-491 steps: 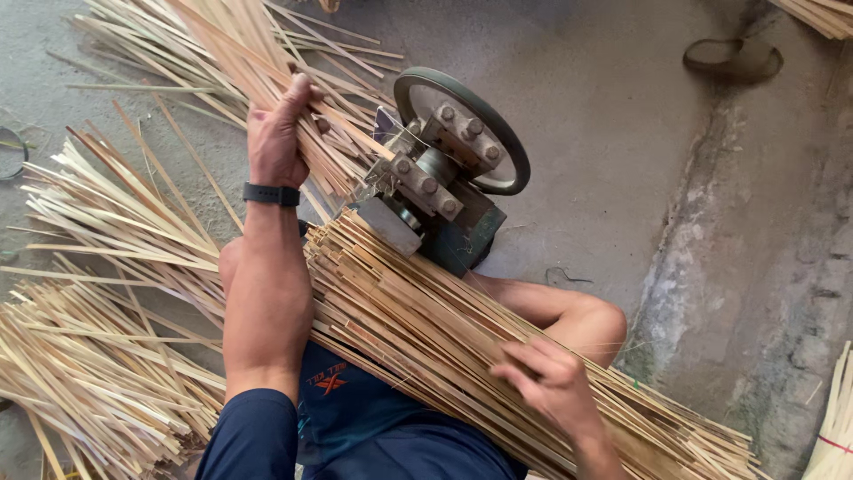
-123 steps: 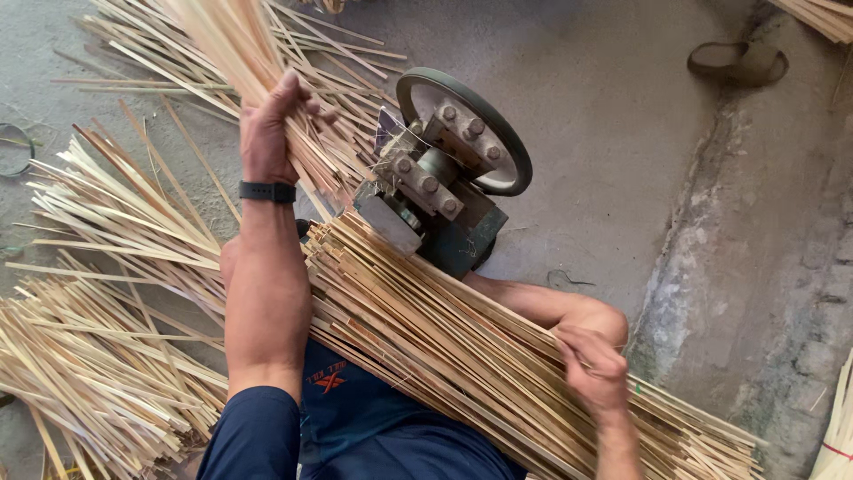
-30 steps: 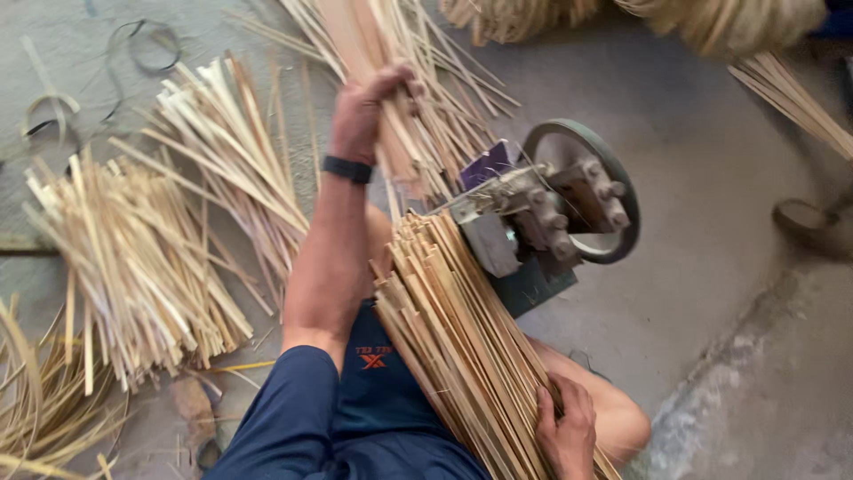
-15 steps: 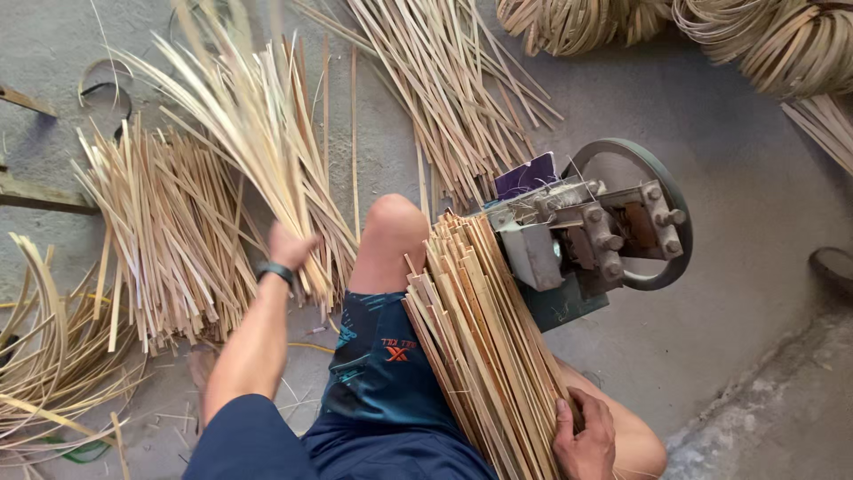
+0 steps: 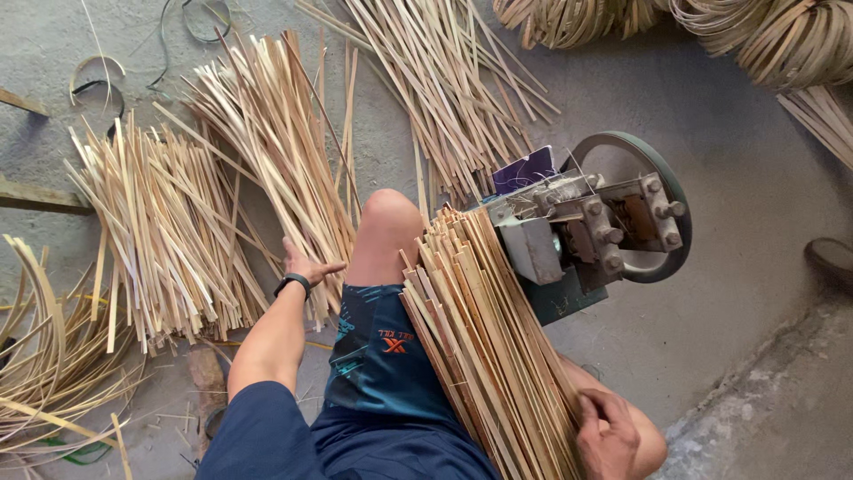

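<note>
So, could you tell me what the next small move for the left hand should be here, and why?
Probably bring the left hand back toward the machine. It lies open on the pile of strips on the floor, holding nothing that I can see, while the right hand steadies the bundle of strips on the lap, whose ends already point into the machine.

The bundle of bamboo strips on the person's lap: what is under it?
Under the bundle of bamboo strips lie the thighs in blue shorts; the right hand grips its near end. The leg beneath and the floor there are covered.
</note>
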